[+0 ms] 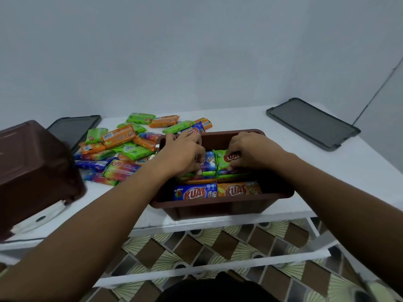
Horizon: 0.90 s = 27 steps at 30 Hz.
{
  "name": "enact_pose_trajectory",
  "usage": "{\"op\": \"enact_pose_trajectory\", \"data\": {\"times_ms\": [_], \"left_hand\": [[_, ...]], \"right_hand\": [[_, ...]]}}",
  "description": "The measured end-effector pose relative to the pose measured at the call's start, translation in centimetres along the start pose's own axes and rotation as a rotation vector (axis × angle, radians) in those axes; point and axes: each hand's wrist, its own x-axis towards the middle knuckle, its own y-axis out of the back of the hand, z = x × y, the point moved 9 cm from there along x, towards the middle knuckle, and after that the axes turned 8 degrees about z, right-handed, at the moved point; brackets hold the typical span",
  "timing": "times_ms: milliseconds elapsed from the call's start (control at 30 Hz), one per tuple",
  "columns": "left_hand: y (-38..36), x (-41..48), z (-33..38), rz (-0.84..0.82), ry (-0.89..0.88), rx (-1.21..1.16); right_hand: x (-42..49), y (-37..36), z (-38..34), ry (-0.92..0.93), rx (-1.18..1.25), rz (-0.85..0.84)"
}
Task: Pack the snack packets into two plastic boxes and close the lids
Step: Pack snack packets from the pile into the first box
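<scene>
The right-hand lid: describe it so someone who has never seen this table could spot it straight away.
On the white table, find the open brown box at the near edge. Beyond it, at the far right corner, a flat dark grey lid lies alone. The other grey lid, far left, is half hidden behind a second brown box.

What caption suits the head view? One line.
Left hand and right hand grip snack packets inside a brown box; loose packets lie beside it.
</scene>
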Motion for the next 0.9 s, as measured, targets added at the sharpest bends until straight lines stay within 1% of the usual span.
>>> {"op": "enact_pose_trajectory", "data": {"times_ms": [67, 100, 133, 200, 267, 333, 400, 533, 733, 900], "left_hand": [[0.2, 0.1, 0.0, -0.016, -0.024, -0.046], [0.7, 0.2, 0.0, -0.004, -0.044, -0.106], [1.4, 0.3, -0.1, 0.034, -0.053, -0.192], [3.4, 0.7, -1.0, 0.157, -0.021, -0.339], [5.3, 1.2, -2.3, 0.281, 0.028, -0.381], [6.7, 2.0, -3.3, 0.357, 0.058, -0.394], [7.7, 3.0, -3.9, 0.392, 0.076, -0.398], [8.6, 5.5, -4.4, 0.403, 0.098, -0.38], [9.1, 9.2, -5.9, 0.423, 0.169, -0.393], [8.6, 11.3, -7.6, 0.378, 0.236, -0.351]], "right_hand": [[0.1, 0.0, 0.3, -0.021, 0.039, 0.004], [0.1, 0.2, 0.5, -0.051, 0.105, 0.016], [0.2, 0.5, 0.8, -0.088, 0.202, 0.047], [0.3, 1.5, 1.7, -0.145, 0.399, 0.165], [0.5, 2.6, 2.7, -0.172, 0.505, 0.268], [0.7, 3.4, 3.5, -0.195, 0.567, 0.314], [1.3, 4.3, 4.5, -0.202, 0.598, 0.353], [3.2, 5.7, 6.7, -0.212, 0.635, 0.401], [7.2, 6.0, 9.4, -0.143, 0.602, 0.371], [10.9, 5.0, 10.1, -0.057, 0.598, 0.297]]}}
